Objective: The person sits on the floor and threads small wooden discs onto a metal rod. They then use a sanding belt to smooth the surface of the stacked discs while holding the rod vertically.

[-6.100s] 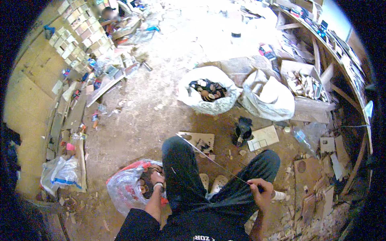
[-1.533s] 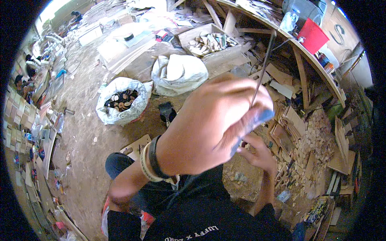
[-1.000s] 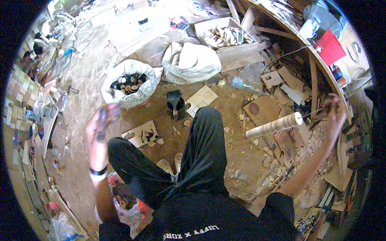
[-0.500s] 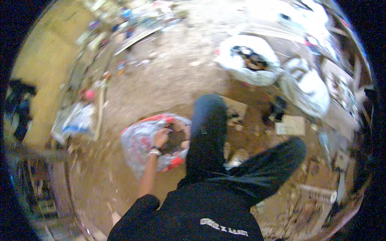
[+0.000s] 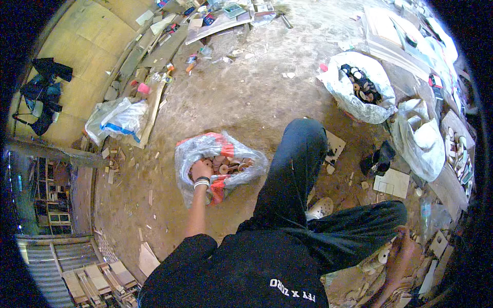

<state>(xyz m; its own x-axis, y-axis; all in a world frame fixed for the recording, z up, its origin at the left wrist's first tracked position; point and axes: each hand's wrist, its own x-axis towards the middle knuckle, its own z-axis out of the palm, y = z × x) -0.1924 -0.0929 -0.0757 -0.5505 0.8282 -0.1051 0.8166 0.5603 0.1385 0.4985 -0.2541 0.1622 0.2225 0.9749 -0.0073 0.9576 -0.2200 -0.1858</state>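
Note:
My left hand point(image 5: 202, 170) reaches into a clear plastic bag point(image 5: 186, 149) with red bands, which sits on the ground to the left of my knee. Inside lie several brown round discs point(image 5: 224, 168), some with a hole in the middle. The fingers point down among them and are mostly hidden, so their grip does not show. Bracelets circle that wrist. My right hand point(image 5: 403, 237) is low on the right beside my bent knee, smeared by motion; whether it holds anything cannot be made out.
An open white sack point(image 5: 336, 95) of dark and brown round pieces stands far right, with another whitish bag point(image 5: 431, 146) next to it. A pale square board point(image 5: 391, 183) and a black cloth-like thing point(image 5: 377, 158) lie near my knees. Wood scraps point(image 5: 149, 256) litter the ground.
The view has shifted and sharpened. My left hand stays in the plastic bag. My right hand, not visible before, now shows at the lower right.

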